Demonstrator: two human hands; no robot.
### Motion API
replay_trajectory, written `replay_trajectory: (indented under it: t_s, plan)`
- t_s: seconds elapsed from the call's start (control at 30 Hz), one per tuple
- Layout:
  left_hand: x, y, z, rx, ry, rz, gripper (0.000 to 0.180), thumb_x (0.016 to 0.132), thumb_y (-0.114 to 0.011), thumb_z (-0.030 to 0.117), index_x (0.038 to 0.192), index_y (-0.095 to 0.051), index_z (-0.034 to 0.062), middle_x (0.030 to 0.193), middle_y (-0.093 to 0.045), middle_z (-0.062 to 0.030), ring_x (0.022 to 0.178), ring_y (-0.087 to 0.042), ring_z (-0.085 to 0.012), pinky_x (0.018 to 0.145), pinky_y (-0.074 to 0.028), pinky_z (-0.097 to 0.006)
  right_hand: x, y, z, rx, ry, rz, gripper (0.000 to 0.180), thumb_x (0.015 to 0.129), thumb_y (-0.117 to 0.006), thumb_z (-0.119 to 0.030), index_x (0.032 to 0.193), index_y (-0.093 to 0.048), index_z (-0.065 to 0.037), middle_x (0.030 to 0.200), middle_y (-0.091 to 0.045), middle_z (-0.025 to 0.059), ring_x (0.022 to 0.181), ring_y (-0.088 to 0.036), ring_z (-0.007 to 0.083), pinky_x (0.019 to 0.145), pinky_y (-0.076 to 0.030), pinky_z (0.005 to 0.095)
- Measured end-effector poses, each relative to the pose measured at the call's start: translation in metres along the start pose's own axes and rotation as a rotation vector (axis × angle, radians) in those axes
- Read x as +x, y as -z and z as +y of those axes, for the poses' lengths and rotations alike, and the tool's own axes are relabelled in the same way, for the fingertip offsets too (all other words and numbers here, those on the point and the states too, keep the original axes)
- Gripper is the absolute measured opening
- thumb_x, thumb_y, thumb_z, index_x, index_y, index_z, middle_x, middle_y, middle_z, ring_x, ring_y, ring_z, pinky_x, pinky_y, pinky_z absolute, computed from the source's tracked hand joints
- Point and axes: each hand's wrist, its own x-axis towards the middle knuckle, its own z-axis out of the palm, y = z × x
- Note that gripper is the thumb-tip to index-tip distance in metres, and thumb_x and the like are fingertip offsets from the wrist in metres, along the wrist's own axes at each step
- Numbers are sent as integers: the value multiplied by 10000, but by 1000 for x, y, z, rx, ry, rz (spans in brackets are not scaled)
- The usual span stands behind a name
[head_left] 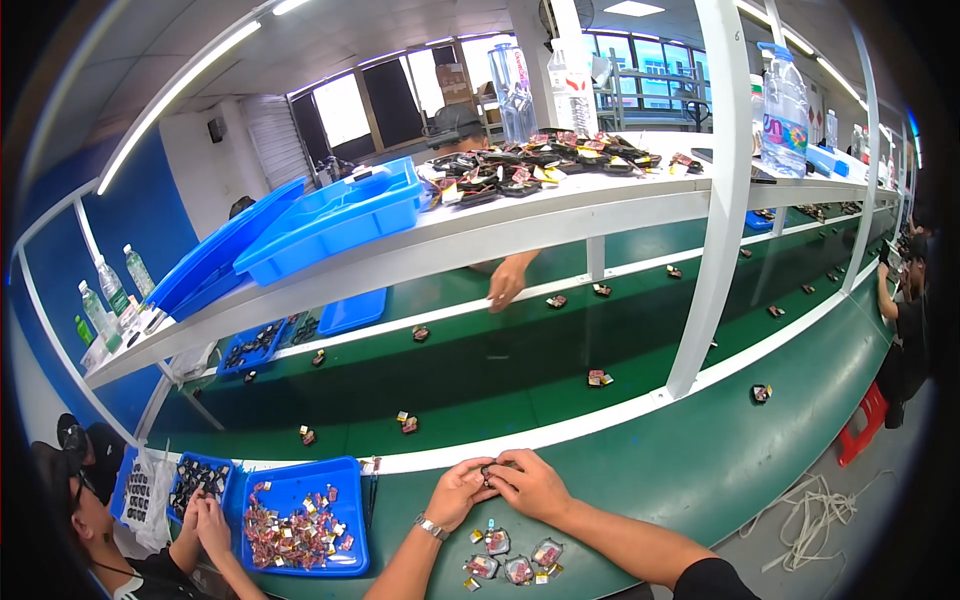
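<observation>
L grip (458, 492) & R grip (532, 487) both pinch a small blk part (489, 474) btwn them, past the little pcs (518, 570) on the desk (660, 475).

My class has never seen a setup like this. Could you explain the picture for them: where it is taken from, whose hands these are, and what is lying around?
There is no machine gripping anything here. One camera, worn on a person's head, looks down past their forearms; its wide lens makes straight edges bend.

The left hand, with a watch on its wrist, and the right hand meet fingertip to fingertip around a small dark part, too hidden to identify.

Below them, a cluster of rounded pieces lies on the green bench. To the left, a blue tray holds many small reddish, yellow and white parts. Beyond the white rail, similar pieces lie spaced along a green strip. The hands at lower left belong to someone else.
</observation>
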Motion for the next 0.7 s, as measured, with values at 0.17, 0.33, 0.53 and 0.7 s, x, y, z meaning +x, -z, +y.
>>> replay_trajectory:
  t_s: [0.17, 0.33, 0.53, 0.7]
  plan:
    - [1, -2, 1, 21, 21, 27, 318, 986, -479, 57, 1293, -462, -26, 1165, -627, -131, 1085, -622, -212, 956, -526, -368, -1, -1, -1, -114, 53, -24, 133, 792, -688, -91, 919, -670, -54, 973, -585, 52, 892, -601, 221, 706, -546, 338]
    - [1, 0, -2, 14, 20, 12, 316, 985, -476, 52, 1291, -469, -23, 1170, -627, -123, 1083, -623, -205, 945, -531, -356, -3, -4, 3, -164, 89, -35, 133, 762, -689, -83, 891, -665, -61, 900, -590, 41, 886, -594, 208, 699, -543, 317]
    - [2, 0, -5, 34, 20, 26, 307, 979, -463, 30, 1282, -485, -14, 1164, -631, -113, 1065, -628, -191, 926, -538, -340, -4, -4, 0, -198, 98, -22, 105, 746, -682, -68, 843, -643, -60, 889, -585, 47, 868, -585, 212, 703, -534, 315]
    - [3, 0, -7, 26, 5, 39, 297, 975, -486, 46, 1265, -504, -15, 1141, -640, -111, 1030, -635, -179, 896, -550, -335, -4, -8, 1, -198, 64, -24, 91, 751, -674, -61, 834, -637, -49, 907, -582, 58, 873, -580, 217, 722, -526, 324]
